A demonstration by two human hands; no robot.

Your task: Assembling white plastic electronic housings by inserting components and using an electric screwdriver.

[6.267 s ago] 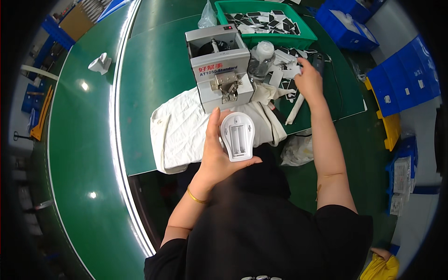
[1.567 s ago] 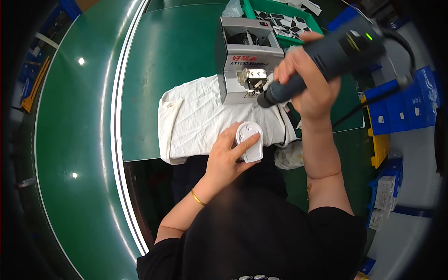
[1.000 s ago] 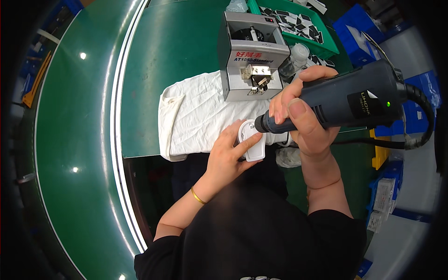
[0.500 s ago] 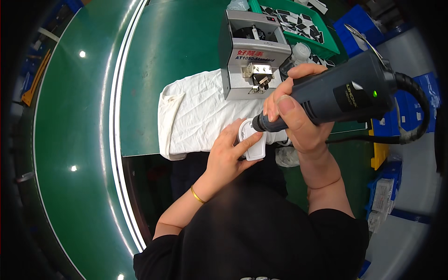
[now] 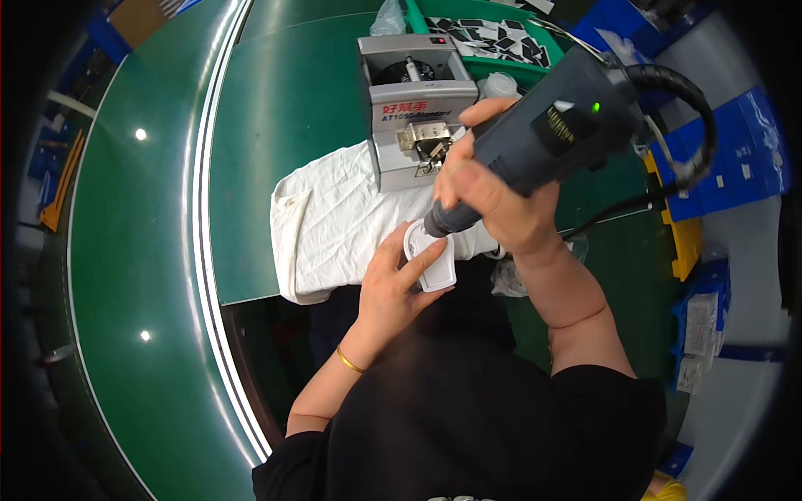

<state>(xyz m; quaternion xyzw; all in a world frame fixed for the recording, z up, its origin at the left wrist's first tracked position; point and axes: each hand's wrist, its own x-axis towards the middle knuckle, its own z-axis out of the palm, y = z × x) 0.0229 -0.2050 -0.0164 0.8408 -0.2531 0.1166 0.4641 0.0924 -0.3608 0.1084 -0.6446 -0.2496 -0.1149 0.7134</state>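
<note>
My right hand [image 5: 510,204] is wrapped around a dark grey electric screwdriver [image 5: 535,129], which slants down to the left with a small green light on its body. Its black nose meets the rounded end of a white plastic piece [image 5: 436,274]; the bit and any screw under it are hidden. With thumb and fingers, my left hand [image 5: 388,280] grips that white piece at the front edge of the bench, its thumb lying across the face. Beneath and behind the piece spreads a folded white cloth [image 5: 326,221].
A grey screw feeder [image 5: 418,113] stands just beyond the cloth. Behind it is a green bin [image 5: 568,73] of small black and white pieces. The screwdriver's black cable [image 5: 702,108] loops at right, near blue bins [image 5: 735,167]. A white light strip [image 5: 200,159] edges the bench at left.
The whole view has shifted, so the bench things, the screwdriver and both hands sit farther left. The screwdriver looks slightly steeper, and its nose is still at the white piece. Both grips are kept.
</note>
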